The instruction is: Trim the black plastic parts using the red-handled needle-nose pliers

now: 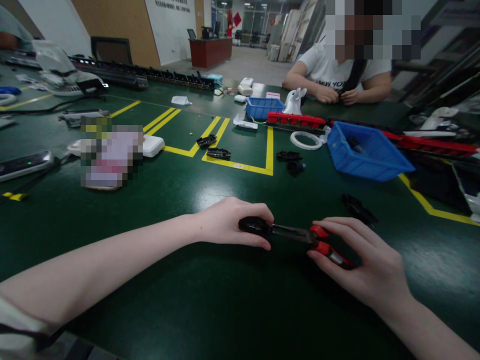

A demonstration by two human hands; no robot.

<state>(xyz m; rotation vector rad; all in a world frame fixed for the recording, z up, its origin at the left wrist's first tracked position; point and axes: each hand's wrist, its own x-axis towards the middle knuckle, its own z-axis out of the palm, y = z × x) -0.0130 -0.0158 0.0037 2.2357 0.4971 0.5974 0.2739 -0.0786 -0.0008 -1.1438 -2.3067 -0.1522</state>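
My left hand is closed round a small black plastic part, with fingers above it and the thumb below. In my right hand is a pair of long-nose pliers with red and black handles. Their narrow jaws point left and reach the right end of the black part; whether they grip it I cannot tell. Behind my right hand, a similar black part lies on the green table. More black parts lie farther back, near yellow tape lines.
A blue bin with dark pieces stands at right, beside a white tape roll. Farther back are a smaller blue bin and a red rail. A phone stands at left. Across the table sits a person.
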